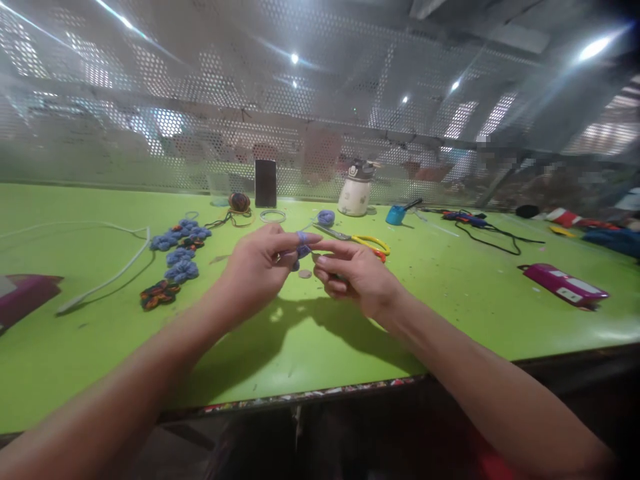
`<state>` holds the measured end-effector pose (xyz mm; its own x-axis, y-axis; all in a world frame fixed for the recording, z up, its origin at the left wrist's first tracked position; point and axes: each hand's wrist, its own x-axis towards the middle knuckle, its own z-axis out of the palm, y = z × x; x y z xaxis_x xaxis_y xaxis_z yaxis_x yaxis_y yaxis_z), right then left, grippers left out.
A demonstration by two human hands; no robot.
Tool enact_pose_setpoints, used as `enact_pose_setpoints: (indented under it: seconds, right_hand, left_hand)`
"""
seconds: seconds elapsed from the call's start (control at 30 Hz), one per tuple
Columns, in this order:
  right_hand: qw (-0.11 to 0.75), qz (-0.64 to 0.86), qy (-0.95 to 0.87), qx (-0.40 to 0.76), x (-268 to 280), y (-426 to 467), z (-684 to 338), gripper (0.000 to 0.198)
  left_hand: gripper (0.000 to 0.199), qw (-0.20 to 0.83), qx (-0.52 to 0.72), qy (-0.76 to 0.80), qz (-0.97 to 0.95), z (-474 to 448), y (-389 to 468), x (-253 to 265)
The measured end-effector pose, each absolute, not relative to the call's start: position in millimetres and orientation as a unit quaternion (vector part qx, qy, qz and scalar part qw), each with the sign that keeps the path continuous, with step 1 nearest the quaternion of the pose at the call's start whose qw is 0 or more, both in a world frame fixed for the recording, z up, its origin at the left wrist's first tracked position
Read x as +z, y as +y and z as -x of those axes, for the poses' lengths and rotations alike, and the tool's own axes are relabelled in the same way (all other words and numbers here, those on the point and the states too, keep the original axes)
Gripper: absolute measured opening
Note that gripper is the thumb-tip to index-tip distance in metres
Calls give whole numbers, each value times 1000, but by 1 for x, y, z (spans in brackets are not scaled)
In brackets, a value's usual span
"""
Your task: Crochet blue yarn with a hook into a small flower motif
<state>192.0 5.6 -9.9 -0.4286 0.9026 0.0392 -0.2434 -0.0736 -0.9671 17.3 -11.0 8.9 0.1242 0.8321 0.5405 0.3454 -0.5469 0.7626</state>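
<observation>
My left hand (pixel 257 263) is closed on a small piece of blue-purple crochet work (pixel 303 248), with yarn looped round the outstretched index finger. From the right, my right hand (pixel 357 275) meets it, thumb and fingers pinched on a thin crochet hook (pixel 314 255), mostly hidden by the fingers. Its index finger points at the yarn and nearly touches the left fingertips. Behind the hands sits a ball of blue-purple yarn (pixel 327 217). Scissors with yellow handles (pixel 373 243) lie just beyond my right hand. A small round disc (pixel 305 274) is on the table below the work.
Crocheted blue flowers (pixel 181 267) and a dark multicoloured one (pixel 159 294) lie left. Farther back are a dark yarn ball (pixel 239 202), a phone (pixel 265 183), a white bottle (pixel 355 193) and a blue pot (pixel 395 215). A magenta power strip (pixel 565 285) lies right; a white cable (pixel 113 277) runs left.
</observation>
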Motion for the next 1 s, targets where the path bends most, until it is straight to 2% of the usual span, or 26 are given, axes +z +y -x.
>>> enact_pose_setpoints:
  seconds: [0.03, 0.07, 0.2, 0.3, 0.57, 0.77, 1.0]
  right_hand:
    - [449, 295, -513, 670, -11, 4, -190, 35]
    - [465, 274, -504, 674, -12, 2, -188, 33]
    - [502, 228, -496, 671, -15, -1, -183, 29]
    - [519, 215, -526, 639, -17, -1, -183, 27]
    - [560, 242, -680, 407, -9, -2, -192, 35]
    - [561, 213, -732, 322, -10, 1, -198, 30]
    - [529, 207, -808, 154, -3, 7, -211, 23]
  left_hand:
    - [31, 243, 544, 403, -695, -18, -12, 8]
    - [32, 295, 571, 383, -664, -19, -12, 7]
    - [37, 571, 602, 284, -481, -20, -11, 7]
    - [36, 638, 592, 266, -415, -20, -12, 11]
    - [35, 661, 582, 243, -406, -18, -14, 11]
    - [32, 646, 585, 231, -433, -14, -13, 10]
    - [31, 636, 580, 229, -454, -9, -12, 12]
